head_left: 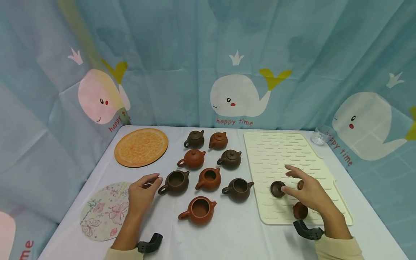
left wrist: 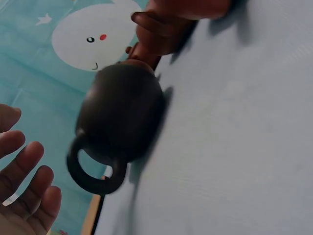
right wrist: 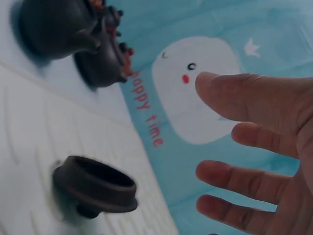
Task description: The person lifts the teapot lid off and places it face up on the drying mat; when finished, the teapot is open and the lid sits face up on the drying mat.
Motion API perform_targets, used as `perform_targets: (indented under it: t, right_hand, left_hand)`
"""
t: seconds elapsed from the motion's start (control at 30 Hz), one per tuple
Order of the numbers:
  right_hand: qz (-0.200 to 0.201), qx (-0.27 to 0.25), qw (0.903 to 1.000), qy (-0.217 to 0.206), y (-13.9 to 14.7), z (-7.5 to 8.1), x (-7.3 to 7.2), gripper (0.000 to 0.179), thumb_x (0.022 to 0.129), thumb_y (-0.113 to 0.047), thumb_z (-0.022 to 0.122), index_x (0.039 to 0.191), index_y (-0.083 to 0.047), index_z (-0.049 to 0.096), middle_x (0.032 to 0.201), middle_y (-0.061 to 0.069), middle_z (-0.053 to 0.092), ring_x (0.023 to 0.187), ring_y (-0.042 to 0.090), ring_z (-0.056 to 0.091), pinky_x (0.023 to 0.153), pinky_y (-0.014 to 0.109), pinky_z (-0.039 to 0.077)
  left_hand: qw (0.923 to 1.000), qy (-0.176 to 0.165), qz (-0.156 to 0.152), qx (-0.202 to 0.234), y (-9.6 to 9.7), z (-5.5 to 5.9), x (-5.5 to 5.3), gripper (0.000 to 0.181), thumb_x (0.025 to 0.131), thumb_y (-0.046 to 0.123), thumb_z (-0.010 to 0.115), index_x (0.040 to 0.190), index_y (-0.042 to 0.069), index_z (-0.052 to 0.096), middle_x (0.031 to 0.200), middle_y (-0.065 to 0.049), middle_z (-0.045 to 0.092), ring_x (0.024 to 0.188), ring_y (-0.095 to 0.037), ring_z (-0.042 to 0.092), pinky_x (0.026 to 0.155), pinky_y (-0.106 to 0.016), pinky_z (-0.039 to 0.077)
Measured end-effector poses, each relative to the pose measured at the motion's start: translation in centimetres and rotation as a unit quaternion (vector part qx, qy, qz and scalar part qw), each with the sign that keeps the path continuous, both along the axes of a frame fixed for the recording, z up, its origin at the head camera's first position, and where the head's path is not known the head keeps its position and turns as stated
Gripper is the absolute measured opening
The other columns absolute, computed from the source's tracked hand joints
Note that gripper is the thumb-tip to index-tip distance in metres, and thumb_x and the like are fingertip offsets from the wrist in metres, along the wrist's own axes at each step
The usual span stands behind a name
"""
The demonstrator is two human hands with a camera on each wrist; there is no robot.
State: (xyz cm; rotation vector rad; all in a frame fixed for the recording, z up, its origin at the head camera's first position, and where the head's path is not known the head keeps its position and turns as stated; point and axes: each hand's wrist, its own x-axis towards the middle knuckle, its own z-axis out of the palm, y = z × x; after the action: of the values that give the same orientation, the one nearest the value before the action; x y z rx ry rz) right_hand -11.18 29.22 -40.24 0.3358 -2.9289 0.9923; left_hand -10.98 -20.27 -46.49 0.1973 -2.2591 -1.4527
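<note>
My left hand (head_left: 143, 190) hovers with relaxed fingers beside the handle of a lidless dark teapot (head_left: 176, 181), apart from it; the left wrist view shows that teapot (left wrist: 120, 112) with a gap to the fingertips. Over the cream mat (head_left: 276, 148) my right hand (head_left: 307, 189) is spread, holding nothing. A dark teapot lid (head_left: 277, 189) lies upside down near its thumb; in the right wrist view the lid (right wrist: 95, 185) is clear of the fingers. Two reddish lids lie on the mat too, one (head_left: 300, 210) below the hand, the other (head_left: 300, 185) partly hidden behind it.
Three more lidless teapots, a small reddish one (head_left: 208, 179), a dark one (head_left: 239, 189) and a front reddish one (head_left: 199, 210), stand mid-table. Several lidded teapots (head_left: 194, 159) are behind. A round orange mat (head_left: 141, 147), a floral mat (head_left: 104, 213) and a clear glass (head_left: 321, 135) flank them.
</note>
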Motion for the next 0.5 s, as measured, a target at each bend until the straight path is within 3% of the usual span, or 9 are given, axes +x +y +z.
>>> perform_targets:
  t: [0.03, 0.17, 0.33, 0.43, 0.5]
  right_hand:
    - [0.001, -0.006, 0.9999, 0.009, -0.1, 0.3, 0.1, 0.072, 0.086, -0.033, 0.075, 0.146, -0.012, 0.041, 0.124, 0.017, 0.058, 0.078, 0.028, 0.055, 0.066, 0.041, 0.044]
    - [0.009, -0.033, 0.9986, 0.041, -0.5, 1.6, 0.3, 0.069, 0.087, -0.027, 0.075, 0.146, -0.013, 0.042, 0.124, 0.017, 0.058, 0.106, 0.035, 0.056, 0.086, 0.051, 0.043]
    - [0.010, -0.048, 0.9967, 0.064, -1.2, 2.8, 0.4, 0.063, 0.089, -0.022, 0.073, 0.145, -0.015, 0.044, 0.124, 0.014, 0.059, 0.112, 0.035, 0.053, 0.085, 0.040, 0.044]
    - [0.010, -0.063, 0.9949, 0.078, -1.6, 3.4, 0.1, 0.059, 0.090, -0.021, 0.072, 0.143, -0.017, 0.047, 0.123, 0.012, 0.060, 0.113, 0.030, 0.053, 0.087, 0.035, 0.044]
    - [0.016, -0.075, 0.9927, 0.093, -1.9, 3.7, -0.3, 0.056, 0.090, -0.018, 0.071, 0.142, -0.016, 0.048, 0.122, 0.011, 0.061, 0.111, 0.025, 0.053, 0.089, 0.029, 0.042]
  left_hand:
    - [1.0000, 0.009, -0.001, -0.002, 0.0, 0.3, 0.0, 0.019, 0.086, 0.012, 0.075, 0.102, 0.003, 0.075, 0.090, -0.006, 0.072, 0.079, -0.011, 0.061, 0.070, -0.015, 0.045]
    - [0.9994, 0.033, -0.012, -0.004, 0.2, 1.5, -0.1, 0.019, 0.087, 0.013, 0.075, 0.104, 0.004, 0.074, 0.090, -0.006, 0.072, 0.080, -0.010, 0.061, 0.073, -0.016, 0.045]
    - [0.9992, 0.022, -0.031, 0.015, 1.4, 4.2, 0.0, 0.020, 0.088, 0.009, 0.072, 0.106, 0.001, 0.073, 0.093, -0.010, 0.071, 0.083, -0.015, 0.062, 0.075, -0.018, 0.047]
    - [0.9980, 0.017, -0.053, 0.032, 2.1, 5.4, -0.4, 0.022, 0.088, 0.007, 0.072, 0.109, -0.001, 0.071, 0.096, -0.011, 0.071, 0.084, -0.015, 0.063, 0.076, -0.017, 0.048]
    - [0.9956, 0.024, -0.078, 0.045, 2.4, 5.4, -1.2, 0.024, 0.088, 0.009, 0.072, 0.110, 0.001, 0.072, 0.097, -0.009, 0.071, 0.085, -0.013, 0.063, 0.076, -0.018, 0.048]
